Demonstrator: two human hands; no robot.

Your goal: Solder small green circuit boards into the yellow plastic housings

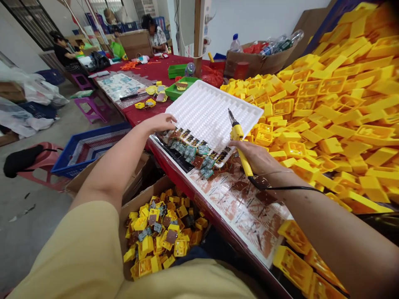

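Observation:
A white ridged plastic tray point(215, 110) lies at a slant on the table, with a row of small green circuit boards point(190, 153) and thin wires along its near edge. My left hand point(160, 123) is closed at the tray's left corner, fingers bent over the rim. My right hand point(254, 155) grips a yellow soldering iron point(241, 145), whose metal tip points up and away over the tray's right part. The iron's black cord runs back along my right forearm. The fingers of that hand lie close to the tray's right corner; whether they touch it is unclear.
Yellow plastic housings point(330, 120) are heaped high on the right. Below the table edge stands a cardboard box of yellow housings with boards point(165, 232). A blue crate point(90, 145) is at left. Green trays point(181, 87) lie beyond the white tray. Several people sit far back.

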